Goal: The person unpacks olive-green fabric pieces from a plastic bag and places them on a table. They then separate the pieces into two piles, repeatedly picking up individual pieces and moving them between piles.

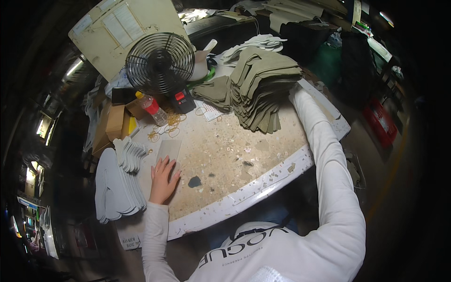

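Observation:
My left hand [164, 178] lies on the worktable [206, 185] with its fingers spread. Its fingertips rest at the lower end of a clear, flat rectangular plate [170, 148]. To the left of that hand are stacks of pale grey cut pieces [115, 183], some with wavy edges [130, 152]. My right arm [324, 145] reaches along the table's right side to a tall fanned stack of olive-green cut pieces [258, 84]. Behind that stack's right side my right hand is hidden, so its fingers do not show. A smaller olive pile [213, 94] lies beside it.
A black fan [161, 61] stands at the back. Before it are a red-labelled bottle [152, 109], a black-and-red device [182, 101] and loose rubber bands [174, 120]. Cardboard boxes [115, 122] stand at the left. Small scraps and a dark piece [194, 182] litter the tabletop.

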Demonstrator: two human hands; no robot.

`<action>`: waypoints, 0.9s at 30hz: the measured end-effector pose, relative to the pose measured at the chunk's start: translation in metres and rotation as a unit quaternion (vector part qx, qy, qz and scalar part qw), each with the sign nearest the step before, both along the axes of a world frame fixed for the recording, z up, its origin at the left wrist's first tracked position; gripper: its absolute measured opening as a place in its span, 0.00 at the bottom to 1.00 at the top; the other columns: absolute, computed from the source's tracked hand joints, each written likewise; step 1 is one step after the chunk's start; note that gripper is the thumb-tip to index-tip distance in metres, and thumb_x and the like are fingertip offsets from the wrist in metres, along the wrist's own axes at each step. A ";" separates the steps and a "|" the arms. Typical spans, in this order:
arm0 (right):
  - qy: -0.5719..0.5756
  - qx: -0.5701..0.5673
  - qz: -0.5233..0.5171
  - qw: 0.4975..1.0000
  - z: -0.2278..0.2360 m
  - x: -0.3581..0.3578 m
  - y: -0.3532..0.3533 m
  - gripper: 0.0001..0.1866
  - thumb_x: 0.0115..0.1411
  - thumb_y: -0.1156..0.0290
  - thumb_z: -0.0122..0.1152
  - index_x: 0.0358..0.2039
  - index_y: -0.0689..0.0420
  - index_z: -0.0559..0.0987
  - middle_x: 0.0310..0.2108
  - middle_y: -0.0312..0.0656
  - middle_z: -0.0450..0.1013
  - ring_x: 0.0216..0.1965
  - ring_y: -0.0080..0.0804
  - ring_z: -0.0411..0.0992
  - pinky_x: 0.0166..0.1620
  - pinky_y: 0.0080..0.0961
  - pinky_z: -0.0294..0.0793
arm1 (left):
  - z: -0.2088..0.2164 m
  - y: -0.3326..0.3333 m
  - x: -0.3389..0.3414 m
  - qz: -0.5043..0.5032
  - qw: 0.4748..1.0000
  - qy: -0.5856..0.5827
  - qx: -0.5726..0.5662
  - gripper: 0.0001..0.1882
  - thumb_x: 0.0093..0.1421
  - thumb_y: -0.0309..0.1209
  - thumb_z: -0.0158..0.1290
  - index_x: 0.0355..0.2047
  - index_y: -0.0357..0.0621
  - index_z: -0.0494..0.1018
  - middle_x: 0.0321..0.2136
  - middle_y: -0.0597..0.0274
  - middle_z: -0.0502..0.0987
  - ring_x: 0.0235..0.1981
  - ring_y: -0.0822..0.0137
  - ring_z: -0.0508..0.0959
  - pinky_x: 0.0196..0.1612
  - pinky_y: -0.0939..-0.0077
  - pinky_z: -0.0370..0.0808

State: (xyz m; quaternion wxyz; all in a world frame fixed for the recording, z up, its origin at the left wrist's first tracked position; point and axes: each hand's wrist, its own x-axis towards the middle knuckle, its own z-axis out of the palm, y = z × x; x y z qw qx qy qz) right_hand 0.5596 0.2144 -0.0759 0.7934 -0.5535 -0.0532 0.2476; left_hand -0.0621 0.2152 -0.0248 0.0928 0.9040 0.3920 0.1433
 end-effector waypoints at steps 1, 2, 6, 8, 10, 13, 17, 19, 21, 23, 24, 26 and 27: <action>-0.012 -0.012 -0.006 1.000 -0.001 0.000 0.001 0.22 0.68 0.56 0.44 0.47 0.60 0.78 0.39 0.40 0.79 0.40 0.33 0.75 0.47 0.24 0.71 | 0.005 -0.003 -0.005 -0.015 0.999 -0.032 -0.010 0.24 0.60 0.38 0.52 0.56 0.48 0.69 0.61 0.53 0.63 0.64 0.48 0.58 0.65 0.46 0.48; -0.032 -0.028 -0.009 0.999 -0.001 0.000 0.001 0.22 0.68 0.56 0.44 0.48 0.59 0.77 0.40 0.40 0.79 0.40 0.33 0.75 0.47 0.24 0.71 | 0.011 -0.008 -0.006 -0.025 0.997 -0.064 -0.032 0.23 0.60 0.37 0.52 0.56 0.47 0.69 0.61 0.51 0.64 0.64 0.48 0.59 0.65 0.47 0.48; -0.204 -0.125 -0.015 0.971 -0.004 -0.017 -0.008 0.22 0.68 0.56 0.44 0.48 0.59 0.77 0.40 0.39 0.78 0.40 0.33 0.75 0.47 0.24 0.71 | 0.040 -0.030 0.014 -0.057 0.980 -0.176 -0.078 0.24 0.60 0.35 0.53 0.56 0.42 0.69 0.58 0.47 0.67 0.60 0.47 0.64 0.63 0.56 0.57; -0.330 -0.182 -0.008 0.926 -0.008 -0.036 -0.019 0.22 0.68 0.56 0.44 0.49 0.59 0.77 0.41 0.39 0.78 0.40 0.32 0.75 0.47 0.24 0.71 | 0.055 -0.044 0.028 -0.075 0.973 -0.203 -0.077 0.24 0.60 0.35 0.52 0.56 0.41 0.68 0.58 0.47 0.67 0.60 0.47 0.65 0.63 0.58 0.58; -0.439 -0.231 0.035 0.868 -0.015 -0.064 -0.037 0.22 0.68 0.56 0.44 0.49 0.59 0.77 0.41 0.39 0.78 0.40 0.32 0.75 0.47 0.24 0.70 | 0.067 -0.060 0.039 -0.096 0.963 -0.241 -0.075 0.24 0.61 0.34 0.52 0.57 0.40 0.68 0.58 0.47 0.67 0.60 0.47 0.66 0.63 0.59 0.59; -0.532 -0.317 0.183 0.764 -0.032 -0.127 -0.066 0.22 0.68 0.56 0.44 0.49 0.59 0.77 0.41 0.39 0.78 0.41 0.32 0.75 0.47 0.23 0.70 | 0.073 -0.087 0.052 -0.110 0.940 -0.316 -0.066 0.23 0.61 0.34 0.51 0.56 0.41 0.68 0.56 0.49 0.69 0.60 0.48 0.66 0.64 0.59 0.57; -0.482 -0.289 0.385 0.732 -0.033 -0.232 -0.093 0.22 0.68 0.56 0.44 0.50 0.59 0.77 0.42 0.38 0.78 0.41 0.32 0.74 0.48 0.23 0.70 | 0.076 -0.105 0.066 -0.128 0.920 -0.369 0.039 0.19 0.59 0.31 0.54 0.51 0.43 0.74 0.50 0.52 0.75 0.57 0.49 0.70 0.62 0.60 0.61; -0.326 -0.210 0.412 0.825 -0.018 -0.273 -0.104 0.22 0.68 0.56 0.45 0.51 0.59 0.76 0.43 0.38 0.77 0.42 0.30 0.74 0.48 0.23 0.70 | 0.083 -0.107 0.073 -0.163 0.912 -0.365 0.088 0.16 0.56 0.28 0.57 0.46 0.43 0.77 0.47 0.54 0.78 0.53 0.51 0.73 0.58 0.62 0.66; -0.134 -0.128 0.402 0.896 0.001 -0.302 -0.117 0.22 0.68 0.57 0.45 0.52 0.59 0.75 0.45 0.37 0.76 0.44 0.27 0.73 0.49 0.22 0.70 | 0.096 -0.107 0.081 -0.206 0.902 -0.363 0.109 0.14 0.52 0.25 0.61 0.41 0.43 0.80 0.44 0.57 0.79 0.49 0.54 0.76 0.52 0.66 0.72; -0.111 -0.047 0.441 0.889 0.023 -0.308 -0.118 0.23 0.68 0.57 0.45 0.53 0.60 0.75 0.45 0.38 0.76 0.44 0.24 0.73 0.49 0.20 0.70 | 0.112 -0.105 0.090 -0.247 0.910 -0.316 0.100 0.15 0.49 0.25 0.63 0.40 0.43 0.80 0.42 0.58 0.80 0.46 0.57 0.78 0.47 0.68 0.74; -0.101 -0.004 0.457 0.884 0.033 -0.308 -0.119 0.23 0.68 0.57 0.45 0.53 0.61 0.74 0.45 0.39 0.76 0.44 0.22 0.72 0.49 0.20 0.70 | 0.119 -0.103 0.095 -0.256 0.920 -0.283 0.088 0.16 0.47 0.25 0.64 0.39 0.43 0.80 0.41 0.59 0.80 0.44 0.58 0.78 0.45 0.70 0.75; -0.128 -0.002 0.445 0.887 0.049 -0.308 -0.124 0.23 0.69 0.59 0.44 0.54 0.62 0.73 0.47 0.41 0.75 0.45 0.23 0.72 0.50 0.19 0.69 | 0.131 -0.096 0.106 -0.294 0.913 -0.269 0.082 0.19 0.43 0.26 0.67 0.38 0.41 0.80 0.42 0.56 0.80 0.43 0.59 0.79 0.47 0.71 0.74; -0.163 -0.008 0.435 0.886 0.056 -0.307 -0.127 0.22 0.69 0.59 0.45 0.55 0.62 0.72 0.47 0.41 0.74 0.46 0.23 0.72 0.50 0.19 0.69 | 0.135 -0.092 0.111 -0.313 0.910 -0.260 0.082 0.21 0.43 0.28 0.67 0.40 0.41 0.80 0.41 0.57 0.80 0.44 0.59 0.79 0.47 0.71 0.74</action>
